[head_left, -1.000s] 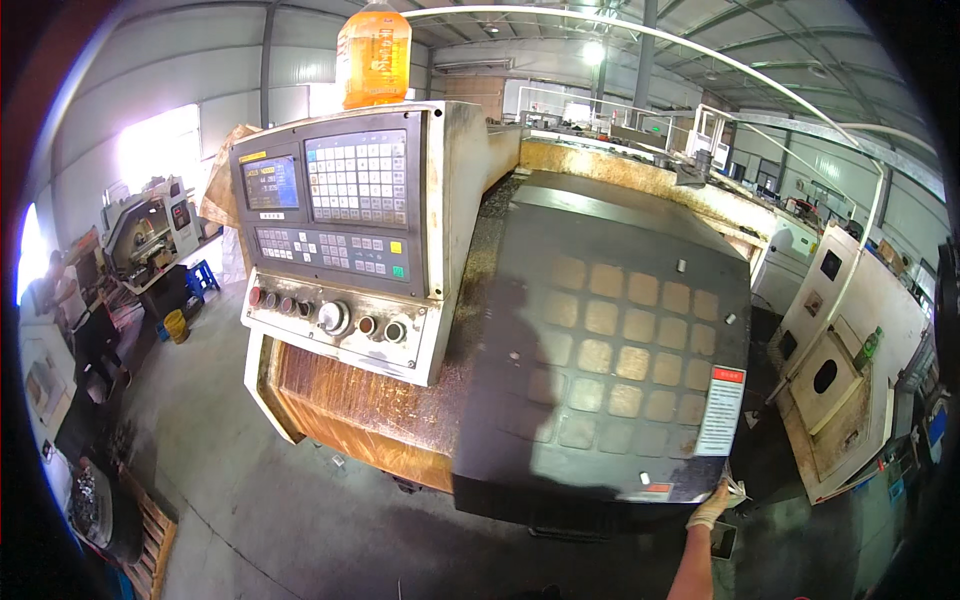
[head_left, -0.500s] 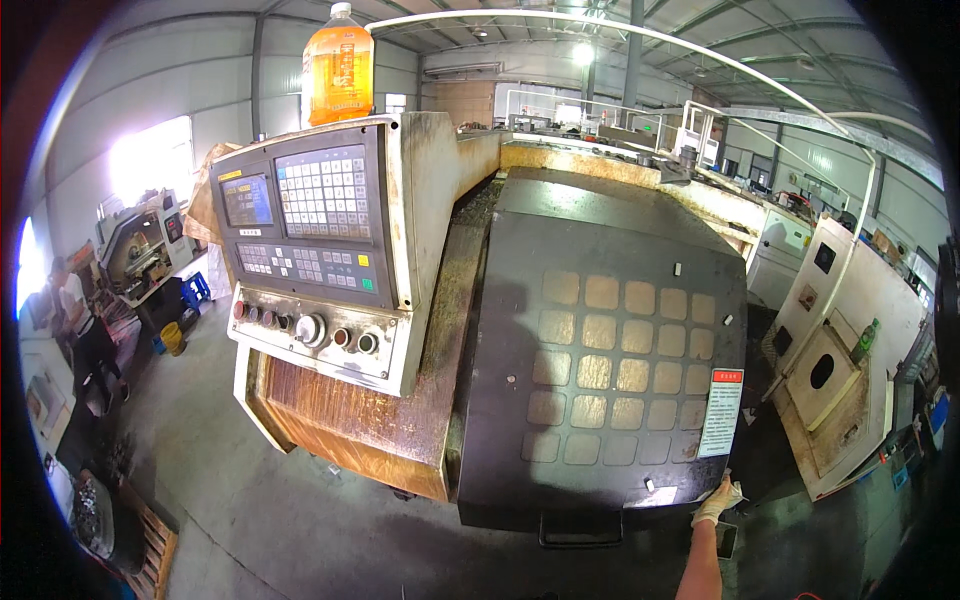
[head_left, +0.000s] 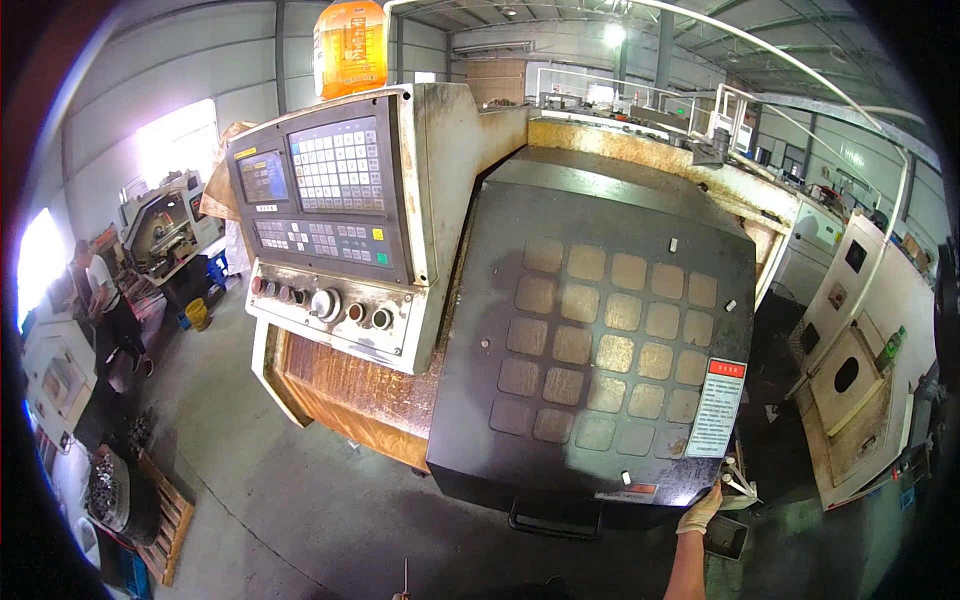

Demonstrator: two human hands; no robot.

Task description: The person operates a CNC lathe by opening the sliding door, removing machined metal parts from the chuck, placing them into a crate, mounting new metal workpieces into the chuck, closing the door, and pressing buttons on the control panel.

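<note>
My right hand (head_left: 699, 511), in a pale glove, reaches up from the lower edge and rests its fingers on the lower right corner of a dark sliding door (head_left: 600, 330) of a large metalworking machine. A white and red label (head_left: 718, 408) sits just above the hand. The door's black handle (head_left: 555, 522) is to the hand's left. My left hand is out of sight. A thin rod (head_left: 405, 575) pokes up at the bottom edge, and what holds it is hidden.
A control panel (head_left: 330, 220) with screen, keys and knobs juts out left of the door, with an orange bottle (head_left: 350, 45) on top. Another person (head_left: 105, 310) stands far left by other machines. A wooden pallet (head_left: 165, 520) lies lower left. A white machine (head_left: 850, 380) stands at right.
My right hand has stayed on the door's lower right corner. The view has shifted a little, so the control panel moved left and then back to the right.
</note>
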